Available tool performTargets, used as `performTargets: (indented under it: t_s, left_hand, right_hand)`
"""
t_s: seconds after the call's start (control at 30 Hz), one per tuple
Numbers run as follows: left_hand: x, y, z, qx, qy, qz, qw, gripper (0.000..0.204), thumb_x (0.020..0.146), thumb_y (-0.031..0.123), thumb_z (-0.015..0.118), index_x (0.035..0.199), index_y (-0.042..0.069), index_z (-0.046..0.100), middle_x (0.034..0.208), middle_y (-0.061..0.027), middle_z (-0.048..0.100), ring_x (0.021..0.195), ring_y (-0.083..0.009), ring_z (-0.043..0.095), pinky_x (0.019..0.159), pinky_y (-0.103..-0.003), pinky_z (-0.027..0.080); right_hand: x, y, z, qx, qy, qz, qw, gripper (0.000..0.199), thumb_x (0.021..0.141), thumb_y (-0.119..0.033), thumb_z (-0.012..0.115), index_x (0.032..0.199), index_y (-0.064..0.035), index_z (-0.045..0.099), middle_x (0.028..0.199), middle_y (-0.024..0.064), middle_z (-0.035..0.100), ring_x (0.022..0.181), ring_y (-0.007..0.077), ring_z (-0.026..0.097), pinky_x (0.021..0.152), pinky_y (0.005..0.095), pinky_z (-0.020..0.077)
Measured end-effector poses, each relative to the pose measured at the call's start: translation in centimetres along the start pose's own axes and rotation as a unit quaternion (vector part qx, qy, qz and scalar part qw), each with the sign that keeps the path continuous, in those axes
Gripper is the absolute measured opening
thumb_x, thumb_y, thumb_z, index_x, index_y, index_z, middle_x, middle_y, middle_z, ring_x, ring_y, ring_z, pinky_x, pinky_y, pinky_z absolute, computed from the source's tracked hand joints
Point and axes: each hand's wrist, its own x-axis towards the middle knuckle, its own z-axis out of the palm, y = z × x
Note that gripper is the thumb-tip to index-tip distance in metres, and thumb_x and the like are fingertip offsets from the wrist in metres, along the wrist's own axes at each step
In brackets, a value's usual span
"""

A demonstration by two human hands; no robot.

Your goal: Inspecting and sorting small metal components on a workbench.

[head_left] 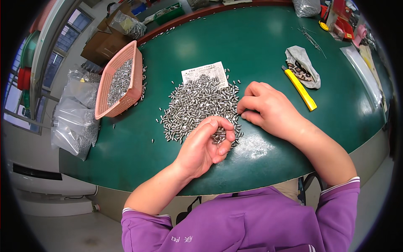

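A heap of small silvery metal pins is spread over the green table in front of me. My left hand is at the heap's near edge, palm turned inward and fingers curled toward the thumb. Pins show through the gap between its fingers; whether they lie in the hand or behind it, I cannot tell. At the right edge of the heap, my right hand has its fingers bent and drawn together, tips low by the tabletop. Anything pinched there is hidden. A printed paper slip lies partly under the heap's far side.
On the left stands a pink plastic basket with more pins, beside filled clear bags. To the right lie a yellow utility knife and a grey cloth-like bundle. A cardboard box stands beyond the basket.
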Motion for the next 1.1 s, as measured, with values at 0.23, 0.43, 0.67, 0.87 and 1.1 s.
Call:
performTargets:
  t_s: [0.23,0.43,0.67,0.87,1.1]
  left_hand:
    - [0.1,-0.2,0.1,0.019,0.028,-0.005,0.999,0.02,0.101,0.024,0.042,0.103,0.005,0.049,0.093,-0.01,0.052,0.06,-0.0101,0.042,0.042,-0.018,0.032]
    - [0.1,-0.1,-0.1,-0.005,0.003,-0.007,1.0,0.014,0.099,0.02,0.047,0.1,0.007,0.052,0.09,-0.006,0.055,0.063,-0.01,0.046,0.047,-0.021,0.034]
    - [0.2,-0.2,-0.3,-0.009,-0.005,-0.007,1.0,0.011,0.098,0.018,0.05,0.1,0.007,0.053,0.09,-0.0055,0.055,0.062,-0.0088,0.046,0.046,-0.02,0.034]
    - [0.1,0.0,0.2,0.004,0.021,-0.007,1.0,0.012,0.097,0.015,0.053,0.106,0.008,0.05,0.09,-0.0049,0.055,0.062,-0.0067,0.046,0.045,-0.019,0.034]
    - [0.1,-0.2,0.2,0.009,0.02,-0.023,0.999,0.016,0.096,0.012,0.054,0.111,0.01,0.047,0.09,-0.0047,0.054,0.063,-0.0064,0.046,0.045,-0.018,0.033]
  right_hand:
    - [0.1,-0.2,0.3,-0.034,0.022,-0.037,0.999,0.014,0.071,-0.008,0.071,0.083,-0.0099,0.064,0.086,0.005,0.052,0.086,0.0247,0.054,0.074,0.0379,0.0468]
    - [0.2,-0.4,0.2,-0.062,0.013,-0.046,0.997,0.013,0.072,-0.009,0.07,0.083,-0.0099,0.063,0.085,0.0049,0.052,0.086,0.0247,0.054,0.074,0.0376,0.0463]
    - [0.1,-0.4,0.3,-0.052,-0.011,-0.021,0.998,0.009,0.074,-0.013,0.066,0.08,-0.0095,0.062,0.086,0.0071,0.052,0.087,0.0269,0.054,0.076,0.0394,0.0464]
    - [0.4,-1.3,0.0,0.103,0.016,0.008,0.995,0.008,0.078,-0.012,0.067,0.084,-0.0077,0.063,0.088,0.0075,0.055,0.088,0.0259,0.056,0.076,0.0363,0.0478]
    - [0.3,-2.5,0.3,0.263,0.006,-0.009,0.965,0.012,0.081,-0.006,0.069,0.091,-0.0063,0.063,0.091,0.0028,0.056,0.081,0.013,0.055,0.068,0.0258,0.047]
